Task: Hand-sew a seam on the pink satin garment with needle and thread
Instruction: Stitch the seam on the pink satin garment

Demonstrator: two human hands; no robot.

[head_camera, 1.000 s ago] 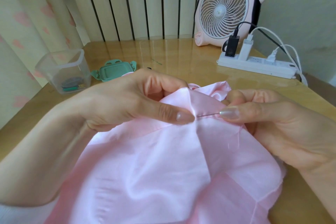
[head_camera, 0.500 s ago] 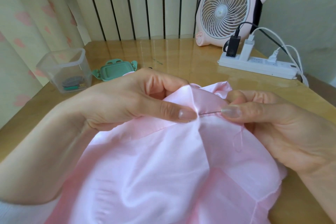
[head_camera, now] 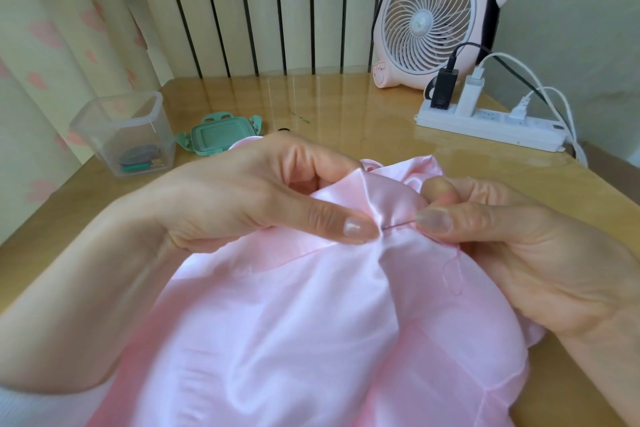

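Over the counter, left hand (head_camera: 242,204) pinches the pink satin garment (head_camera: 277,322); right hand (head_camera: 519,253) fingers (head_camera: 457,222) grip needle (head_camera: 398,226) mid-stitch, thread (head_camera: 453,274) trailing; seam looks unfinished.

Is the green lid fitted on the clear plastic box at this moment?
No, the green lid lies flat on the table beside the clear plastic box, whose top is open.

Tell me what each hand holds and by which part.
The left hand pinches the pink satin garment at a gathered fold by the seam. The right hand pinches the needle at its rear end.
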